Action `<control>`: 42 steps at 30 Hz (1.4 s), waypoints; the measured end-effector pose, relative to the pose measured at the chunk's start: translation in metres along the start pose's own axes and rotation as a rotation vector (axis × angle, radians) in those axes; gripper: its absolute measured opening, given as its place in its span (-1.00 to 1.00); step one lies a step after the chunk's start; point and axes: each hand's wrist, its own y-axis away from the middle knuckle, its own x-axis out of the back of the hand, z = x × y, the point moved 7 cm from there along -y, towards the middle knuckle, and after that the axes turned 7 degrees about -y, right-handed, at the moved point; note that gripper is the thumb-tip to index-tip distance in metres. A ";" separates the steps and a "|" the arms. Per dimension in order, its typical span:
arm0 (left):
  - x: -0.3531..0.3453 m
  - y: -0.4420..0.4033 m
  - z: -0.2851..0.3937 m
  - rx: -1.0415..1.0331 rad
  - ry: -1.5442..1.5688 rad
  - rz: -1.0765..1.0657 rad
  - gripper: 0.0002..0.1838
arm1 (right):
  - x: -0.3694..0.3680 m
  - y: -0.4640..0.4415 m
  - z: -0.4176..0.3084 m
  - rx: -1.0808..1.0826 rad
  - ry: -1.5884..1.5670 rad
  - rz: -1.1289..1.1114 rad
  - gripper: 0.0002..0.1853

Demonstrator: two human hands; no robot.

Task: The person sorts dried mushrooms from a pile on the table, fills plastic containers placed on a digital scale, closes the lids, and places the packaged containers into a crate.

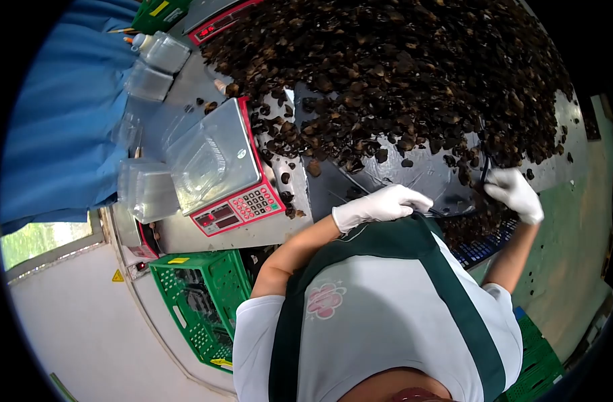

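Note:
My left hand [383, 206], in a white glove, is near the table's front edge with its fingers together, pointing right; whether anything is between them is hidden. My right hand [514, 192], also gloved, has its fingers curled in beside a thin dark strip at the edge of the pile; what they hold is too small to make out. Dark, flat, curled pieces [414, 74] form a large heap on the metal table [290, 231]. Below the right hand, more pieces lie in a dark blue perforated basket [484, 246] at the table edge.
A red scale [238, 209] with a clear tray on top stands at left. Clear plastic containers [148, 190] are stacked beside it. Another scale [216, 25] is at the far left. A green crate [206, 301] sits below the table, and more green crates [534, 355] stand lower right.

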 end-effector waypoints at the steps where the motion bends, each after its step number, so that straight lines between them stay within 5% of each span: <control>1: 0.000 -0.002 -0.003 0.062 -0.156 0.005 -0.68 | 0.009 0.020 0.015 -0.137 0.025 0.063 -0.80; 3: 0.013 0.003 -0.013 0.165 -0.039 0.204 -0.76 | 0.029 0.045 0.063 -0.365 0.169 0.188 -0.68; 5: 0.046 0.013 -0.007 0.220 -0.475 0.475 -0.78 | 0.041 0.052 0.064 -0.538 0.475 0.313 -0.61; 7: 0.079 0.027 -0.009 0.153 -0.477 0.717 -0.77 | 0.037 0.036 0.062 -0.303 0.372 0.562 -0.60; 9: 0.126 0.049 0.003 0.352 -0.693 0.874 -0.76 | 0.016 -0.005 0.027 -0.116 0.193 0.527 -0.63; 11: 0.175 0.068 0.000 0.317 -0.975 0.912 -0.60 | -0.011 -0.051 -0.009 -0.042 0.096 0.489 -0.61; 13: 0.195 0.094 -0.023 0.570 -1.179 1.112 -0.34 | -0.039 -0.100 -0.038 0.059 0.044 0.460 -0.51; 14: 0.204 0.099 -0.040 0.697 -1.002 0.997 -0.15 | -0.054 -0.124 -0.058 0.210 0.261 0.552 -0.46; 18: 0.179 0.101 -0.061 0.619 -1.084 0.806 -0.09 | -0.113 -0.197 -0.099 0.293 0.379 0.597 -0.14; 25: 0.090 0.133 -0.051 0.256 -1.027 0.892 -0.33 | -0.203 -0.154 -0.117 0.610 0.373 0.299 -0.45; 31: 0.056 0.160 -0.055 0.206 -1.101 0.874 -0.26 | -0.217 -0.122 -0.091 0.654 0.268 0.122 -0.52; 35: 0.070 0.166 -0.053 0.361 -1.073 1.036 0.23 | -0.187 -0.110 -0.083 0.612 0.200 0.285 -0.51; 37: 0.080 0.156 -0.057 0.494 -1.050 0.990 0.29 | -0.174 -0.111 -0.072 0.514 0.152 0.411 -0.48; 42: 0.075 0.099 -0.048 0.405 -1.132 0.778 0.27 | -0.166 -0.123 -0.037 0.307 0.098 0.490 -0.43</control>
